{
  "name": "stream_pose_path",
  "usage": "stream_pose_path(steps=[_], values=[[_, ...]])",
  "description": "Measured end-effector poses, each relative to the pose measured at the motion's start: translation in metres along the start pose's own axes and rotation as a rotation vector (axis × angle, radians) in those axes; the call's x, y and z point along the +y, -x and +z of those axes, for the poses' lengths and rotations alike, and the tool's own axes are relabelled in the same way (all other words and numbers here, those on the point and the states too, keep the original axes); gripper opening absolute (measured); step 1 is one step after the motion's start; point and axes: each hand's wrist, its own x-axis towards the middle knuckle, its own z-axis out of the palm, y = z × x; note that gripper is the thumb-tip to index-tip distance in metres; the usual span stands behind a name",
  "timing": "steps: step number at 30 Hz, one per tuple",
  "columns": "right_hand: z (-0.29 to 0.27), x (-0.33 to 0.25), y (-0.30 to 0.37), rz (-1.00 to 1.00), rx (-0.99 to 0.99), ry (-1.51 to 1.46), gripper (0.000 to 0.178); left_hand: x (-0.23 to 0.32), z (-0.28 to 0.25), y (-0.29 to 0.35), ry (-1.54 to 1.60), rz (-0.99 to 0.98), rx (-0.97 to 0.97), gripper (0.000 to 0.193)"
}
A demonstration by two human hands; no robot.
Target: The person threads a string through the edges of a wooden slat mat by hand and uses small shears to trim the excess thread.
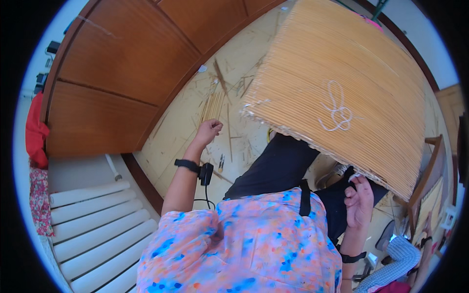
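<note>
A large mat of tan stalks (312, 73), laid side by side in rows, rests over my lap, with a ragged stitched near edge. Loose white string (337, 115) lies coiled on top of it. My right hand (360, 202) is at the mat's near right edge, fingers curled in a pinch; a small white bit shows at the fingertips, too small to name. Down at the left, my left hand (209, 132) has its fingers closed at the near end of several loose stalks (212, 103) above the floor. Whether it grips them is hidden.
Stalk scraps litter the pale floor (234, 168), with a small brush-like tool (221, 163) among them. Brown wooden cabinets (127, 63) stand at the left, a white radiator (100, 219) nearer. A person's checked sleeve or trouser leg (398, 261) shows at lower right, beside a wooden frame (425, 185).
</note>
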Motion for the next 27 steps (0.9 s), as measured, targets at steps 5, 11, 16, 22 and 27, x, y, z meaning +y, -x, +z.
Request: stream_pose_path(steps=[5,11,16,22,27], values=[[0.01,0.001,-0.001,0.014,-0.008,-0.02,0.034,-0.139,0.0,0.004,-0.825,-0.336,-0.118,0.029],[0.012,-0.003,-0.003,0.07,0.037,0.022,0.03,-0.26,0.063,0.036,-0.968,-0.288,-0.27,0.026],[0.038,-0.015,0.003,0.096,0.115,0.186,0.019,-0.287,0.091,0.039,-0.838,0.045,-0.189,0.022],[0.032,-0.01,0.016,0.137,0.099,0.269,0.012,-0.23,0.095,-0.014,-0.798,-0.097,-0.114,0.024],[-0.009,-0.015,0.047,0.032,0.063,0.447,0.015,-0.17,0.086,-0.044,-0.676,0.066,-0.019,0.021]])
